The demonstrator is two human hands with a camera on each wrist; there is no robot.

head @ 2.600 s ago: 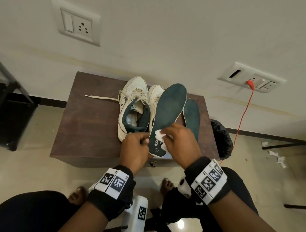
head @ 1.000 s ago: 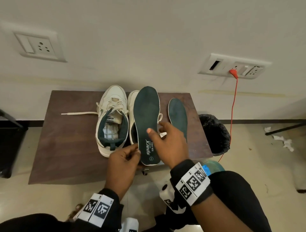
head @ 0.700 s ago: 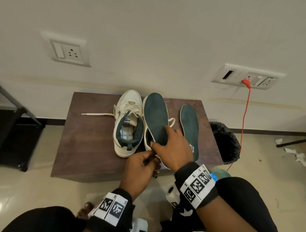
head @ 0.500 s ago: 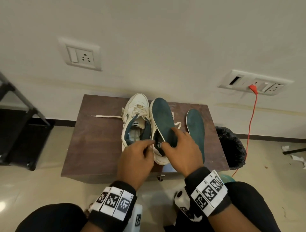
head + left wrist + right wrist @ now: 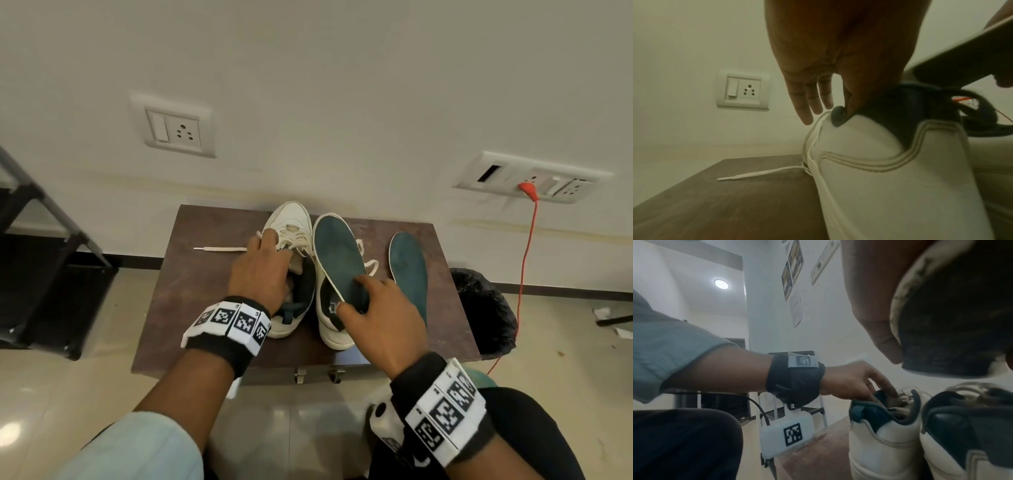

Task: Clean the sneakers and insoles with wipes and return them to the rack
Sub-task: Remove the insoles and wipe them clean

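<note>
Two white sneakers side by side on a brown table [image 5: 205, 284], toes toward the far wall. Left hand [image 5: 262, 270] over the left sneaker [image 5: 291, 219], thumb tucked inside the collar, other fingers straight above the laces, nothing clasped. Right hand [image 5: 380, 315] pinching the near end of a green insole [image 5: 337, 257] above the right sneaker [image 5: 330, 329]. Second insole [image 5: 409, 270] flat on the table, right of the shoes. Lace [image 5: 219, 248] trailing left.

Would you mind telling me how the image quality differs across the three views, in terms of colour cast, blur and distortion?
Head view: evenly lit, sharp, wide-angle bending at the edges. Left wrist view: dim yellowish cast, the left hand and left sneaker soft and oversized. Right wrist view: cool bluish haze, ceiling light glaring, the held insole blurred close to the lens.
</note>
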